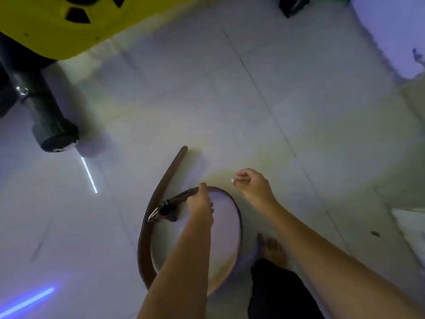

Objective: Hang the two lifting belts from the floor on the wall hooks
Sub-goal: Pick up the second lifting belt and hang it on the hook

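Note:
A brown leather belt (pixel 147 229) lies in a loop on the pale tiled floor, its free tail pointing up toward the middle of the view and its silver buckle (pixel 154 212) on the left side of the loop. My left hand (pixel 201 204) reaches down onto the top of the loop, fingers pinched on the strap just right of the buckle. My right hand (pixel 251 184) hovers a little to the right of the belt, fingers loosely curled, holding nothing. Only one belt shows. No wall hooks are in view.
A yellow machine body (pixel 57 26) with a black cylindrical leg (pixel 46 111) stands at the upper left. My bare foot (pixel 273 249) and dark trouser leg are just right of the loop. A dark object (pixel 294 5) sits at the top edge; a white mat edge (pixel 391 38) is upper right.

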{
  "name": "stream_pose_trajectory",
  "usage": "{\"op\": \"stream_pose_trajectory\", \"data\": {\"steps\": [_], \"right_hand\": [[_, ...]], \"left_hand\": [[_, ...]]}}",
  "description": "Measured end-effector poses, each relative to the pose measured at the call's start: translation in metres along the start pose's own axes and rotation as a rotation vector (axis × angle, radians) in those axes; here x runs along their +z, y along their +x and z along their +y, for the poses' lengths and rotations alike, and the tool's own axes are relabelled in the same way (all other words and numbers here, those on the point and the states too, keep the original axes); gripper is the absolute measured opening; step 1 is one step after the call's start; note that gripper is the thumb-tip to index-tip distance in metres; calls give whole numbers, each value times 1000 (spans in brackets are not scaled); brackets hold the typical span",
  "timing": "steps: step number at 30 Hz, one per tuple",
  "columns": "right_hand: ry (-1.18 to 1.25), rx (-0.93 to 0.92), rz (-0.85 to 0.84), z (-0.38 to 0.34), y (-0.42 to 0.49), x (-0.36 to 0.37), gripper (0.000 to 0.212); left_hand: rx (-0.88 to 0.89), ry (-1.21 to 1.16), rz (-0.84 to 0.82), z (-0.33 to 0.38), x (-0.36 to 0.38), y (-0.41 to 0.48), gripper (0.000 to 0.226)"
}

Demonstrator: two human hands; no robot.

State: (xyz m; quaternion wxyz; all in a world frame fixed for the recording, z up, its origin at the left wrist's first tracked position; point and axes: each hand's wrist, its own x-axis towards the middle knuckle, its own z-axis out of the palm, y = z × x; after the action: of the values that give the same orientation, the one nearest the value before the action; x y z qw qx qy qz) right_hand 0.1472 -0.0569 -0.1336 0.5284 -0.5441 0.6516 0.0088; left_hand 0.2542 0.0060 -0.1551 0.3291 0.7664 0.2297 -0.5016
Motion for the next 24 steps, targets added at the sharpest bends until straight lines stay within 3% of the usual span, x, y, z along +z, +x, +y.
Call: {"op": "stream_pose_trajectory", "data": {"steps": [4,9,17,24], "right_hand": [[9,12,-40,37,48,16,31],[35,40,-67,47,55,16,31],[162,142,-156,-27,-55,-48,36],[430,69,54,-129,-208,-131,14]], "left_hand": [[-23,-64,53,-11,31,58,55],[-27,-187,27,-10,44,60,27],[255,149,-321,20,-2,-101,24],[491,323,-617,87,-64,-294,19]]}}
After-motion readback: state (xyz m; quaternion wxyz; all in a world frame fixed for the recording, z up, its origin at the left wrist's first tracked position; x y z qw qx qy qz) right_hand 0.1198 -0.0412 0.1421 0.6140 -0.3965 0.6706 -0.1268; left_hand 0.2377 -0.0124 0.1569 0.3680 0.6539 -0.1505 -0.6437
